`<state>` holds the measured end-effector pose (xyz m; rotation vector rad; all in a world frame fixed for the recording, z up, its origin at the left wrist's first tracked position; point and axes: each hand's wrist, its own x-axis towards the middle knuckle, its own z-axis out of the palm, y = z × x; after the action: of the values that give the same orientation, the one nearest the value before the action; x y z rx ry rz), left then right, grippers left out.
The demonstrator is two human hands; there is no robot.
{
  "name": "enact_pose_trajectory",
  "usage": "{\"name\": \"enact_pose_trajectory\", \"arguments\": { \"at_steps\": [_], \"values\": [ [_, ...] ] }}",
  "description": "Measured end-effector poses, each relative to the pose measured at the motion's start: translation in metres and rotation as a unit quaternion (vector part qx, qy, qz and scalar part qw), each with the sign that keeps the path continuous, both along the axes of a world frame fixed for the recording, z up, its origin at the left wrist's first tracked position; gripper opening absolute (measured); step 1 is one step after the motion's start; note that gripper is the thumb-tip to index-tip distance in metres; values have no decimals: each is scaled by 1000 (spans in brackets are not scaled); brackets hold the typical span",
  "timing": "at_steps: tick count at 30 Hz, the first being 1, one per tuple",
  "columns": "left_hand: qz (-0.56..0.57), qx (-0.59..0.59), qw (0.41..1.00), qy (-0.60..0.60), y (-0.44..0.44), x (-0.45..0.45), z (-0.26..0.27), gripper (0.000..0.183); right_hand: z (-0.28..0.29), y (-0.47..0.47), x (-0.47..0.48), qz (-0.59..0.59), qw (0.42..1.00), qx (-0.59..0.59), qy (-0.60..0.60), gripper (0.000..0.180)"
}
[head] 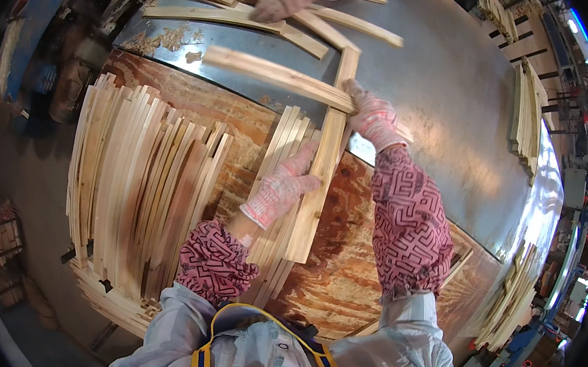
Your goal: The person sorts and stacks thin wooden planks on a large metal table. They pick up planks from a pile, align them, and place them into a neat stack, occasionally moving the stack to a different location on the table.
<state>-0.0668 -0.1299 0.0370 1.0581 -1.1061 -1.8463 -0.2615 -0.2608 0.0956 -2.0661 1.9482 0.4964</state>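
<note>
My left hand [283, 189], in a pinkish-white knit glove, rests with fingers spread on a row of wooden strips [279, 147] and touches the edge of a wider strip [322, 173]. My right hand [372, 111], gloved the same way, grips the right end of a blurred wooden strip [277, 78] that lies crosswise over the upright wider one. Beyond them, more loose strips [214, 15] lie crossed on the metal tabletop. Left of my left hand, many strips [134, 184] stand side by side in a wide bundle.
A co-worker's gloved hand [282, 4] touches the loose strips at the top. Wood shavings [167, 40] lie on the metal tabletop [439, 107]. Its near part is stained plywood [338, 272]. More strip stacks [526, 118] stand at the right, beside machinery [517, 343].
</note>
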Motion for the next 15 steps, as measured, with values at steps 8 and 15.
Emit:
{"name": "enact_pose_trajectory", "arguments": {
  "at_steps": [8,15],
  "values": [
    [73,-227,904,-355,67,116,11,59,-39,102,-93,-195,958,-85,-194,78],
    [63,-165,907,-381,205,179,-84,49,-100,276,3,-368,870,83,-318,85]
  ]
}}
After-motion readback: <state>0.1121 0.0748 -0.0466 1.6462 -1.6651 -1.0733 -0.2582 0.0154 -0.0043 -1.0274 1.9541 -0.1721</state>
